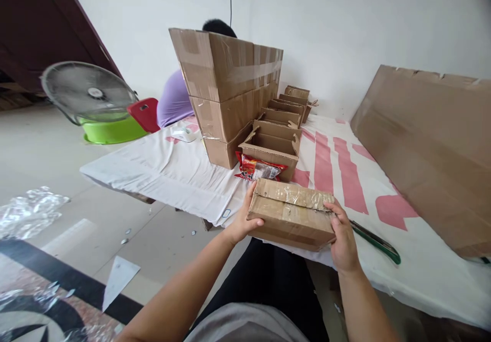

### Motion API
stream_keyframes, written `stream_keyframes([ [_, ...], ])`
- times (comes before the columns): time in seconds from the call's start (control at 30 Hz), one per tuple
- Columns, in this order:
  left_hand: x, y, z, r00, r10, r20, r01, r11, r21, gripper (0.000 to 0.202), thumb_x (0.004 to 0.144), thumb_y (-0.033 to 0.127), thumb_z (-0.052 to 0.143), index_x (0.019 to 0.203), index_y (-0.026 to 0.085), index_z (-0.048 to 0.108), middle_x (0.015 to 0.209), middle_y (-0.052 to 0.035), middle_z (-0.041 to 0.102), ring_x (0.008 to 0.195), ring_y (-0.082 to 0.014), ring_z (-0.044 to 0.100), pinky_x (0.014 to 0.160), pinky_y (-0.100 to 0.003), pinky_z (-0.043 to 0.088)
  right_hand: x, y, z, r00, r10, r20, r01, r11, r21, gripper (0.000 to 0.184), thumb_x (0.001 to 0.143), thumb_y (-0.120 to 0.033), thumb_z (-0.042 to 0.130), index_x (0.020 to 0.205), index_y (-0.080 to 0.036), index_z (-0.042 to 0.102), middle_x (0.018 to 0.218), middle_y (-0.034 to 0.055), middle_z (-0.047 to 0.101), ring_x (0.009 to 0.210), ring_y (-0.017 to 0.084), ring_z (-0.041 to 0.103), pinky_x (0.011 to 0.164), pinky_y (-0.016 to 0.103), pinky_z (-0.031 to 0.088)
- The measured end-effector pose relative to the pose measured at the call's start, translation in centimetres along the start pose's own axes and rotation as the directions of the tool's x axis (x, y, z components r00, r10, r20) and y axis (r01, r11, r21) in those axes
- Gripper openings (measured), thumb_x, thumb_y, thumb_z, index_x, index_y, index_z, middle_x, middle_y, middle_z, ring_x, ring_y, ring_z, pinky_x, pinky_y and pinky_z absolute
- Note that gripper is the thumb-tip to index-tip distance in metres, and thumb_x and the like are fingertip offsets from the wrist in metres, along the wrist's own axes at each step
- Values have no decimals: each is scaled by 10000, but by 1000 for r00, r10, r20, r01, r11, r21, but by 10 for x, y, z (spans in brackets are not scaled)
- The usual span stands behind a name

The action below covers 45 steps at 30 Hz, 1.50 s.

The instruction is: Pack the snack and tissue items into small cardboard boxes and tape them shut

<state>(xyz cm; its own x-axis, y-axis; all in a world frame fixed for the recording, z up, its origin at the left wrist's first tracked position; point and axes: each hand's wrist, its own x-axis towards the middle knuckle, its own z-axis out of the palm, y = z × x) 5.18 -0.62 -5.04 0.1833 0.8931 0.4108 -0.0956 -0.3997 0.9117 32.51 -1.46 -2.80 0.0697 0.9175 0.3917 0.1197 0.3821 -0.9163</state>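
Observation:
Between my two hands I hold a small cardboard box, closed and patched with wrinkled clear tape, at the table's front edge. My left hand grips its left end, thumb along the near side. On the right end, my right hand is closed round the corner. Just beyond the box lies a red snack packet, leaning against an open cardboard box. A green-handled cutter rests on the cloth to the right of my right hand.
Taped cartons stand stacked at the table's left, with a person in purple behind them. Several open boxes run in a row beside the stack. A large cardboard sheet stands at right. A fan and plastic wrap are on the floor.

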Motion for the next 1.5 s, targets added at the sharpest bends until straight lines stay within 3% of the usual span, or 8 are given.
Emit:
stream_keyframes([
  [0.33, -5, -14, -7, 1000, -1, 6, 1, 1000, -18, 1149, 641, 722, 702, 1525, 203, 182, 1595, -147, 203, 1461, -414, 138, 1201, -538, 120, 1, 2, -4, 998, -49, 28, 52, 988, -143, 418, 922, -514, 423, 1192, -241, 589, 1415, 83, 489, 1367, 283, 373, 1141, 505, 246],
  [0.57, -4, -12, -5, 1000, 0, 2, 0, 997, -74, 1168, 609, 728, 720, 1516, 205, 204, 1562, -167, 274, 1432, -419, 225, 1179, -549, 167, 21, 15, -80, 993, 113, 21, -106, 975, -196, 542, 920, -625, 317, 1343, -316, 454, 1410, 79, 530, 1287, 248, 505, 1009, 438, 451],
  [0.77, -4, -17, -8, 1000, 0, -1, 0, 999, -43, 1202, 592, 759, 703, 1518, 196, 183, 1562, -185, 257, 1433, -437, 202, 1169, -573, 155, 41, 63, -149, 957, 291, -9, -166, 517, -839, 475, 689, -520, 581, 1008, -187, 690, 1100, 136, 705, 1074, 327, 632, 944, 456, 474],
  [1.0, -4, -18, -8, 1000, -15, -1, 15, 999, -28, 1222, 581, 759, 711, 1517, 183, 175, 1537, -206, 287, 1425, -441, 220, 1164, -581, 150, 41, 62, -153, 983, 181, 8, -73, 434, -898, 418, 676, -484, 542, 948, -201, 686, 881, 104, 691, 888, 294, 644, 847, 439, 495],
  [1.17, -5, -18, -9, 1000, -17, 0, 17, 999, -29, 1207, 583, 748, 719, 1510, 191, 183, 1530, -201, 297, 1429, -424, 222, 1170, -569, 143, 73, 4, -135, 994, -102, -31, 16, 427, -904, 522, 778, -537, 463, 1115, -158, 589, 1064, 161, 628, 1040, 313, 577, 914, 463, 452],
  [1.3, -5, -18, -9, 1000, -9, -8, 9, 1000, -27, 1194, 587, 746, 718, 1505, 188, 197, 1533, -201, 292, 1431, -429, 210, 1170, -579, 127, 82, -72, -75, 957, -236, 171, 268, 478, -837, 519, 795, -569, 590, 1189, -236, 531, 1024, 80, 675, 900, 259, 647, 795, 383, 499],
  [1.37, -5, -19, -9, 1000, -5, -10, 5, 1000, -30, 1189, 586, 744, 720, 1502, 188, 205, 1534, -202, 292, 1433, -433, 202, 1169, -586, 122, 76, -104, -35, 875, -241, 420, 484, 408, -774, 448, 846, -547, 566, 1201, -274, 547, 1050, 58, 686, 885, 248, 658, 750, 357, 502],
  [1.5, -5, -21, -7, 1000, 7, -20, -8, 999, -52, 1182, 584, 740, 726, 1498, 195, 212, 1538, -197, 290, 1428, -429, 220, 1163, -588, 142, 63, -129, 31, 572, -191, 797, 820, 106, -563, 396, 933, -283, 486, 1327, -295, 521, 915, 25, 682, 690, 173, 616, 620, 297, 439],
])
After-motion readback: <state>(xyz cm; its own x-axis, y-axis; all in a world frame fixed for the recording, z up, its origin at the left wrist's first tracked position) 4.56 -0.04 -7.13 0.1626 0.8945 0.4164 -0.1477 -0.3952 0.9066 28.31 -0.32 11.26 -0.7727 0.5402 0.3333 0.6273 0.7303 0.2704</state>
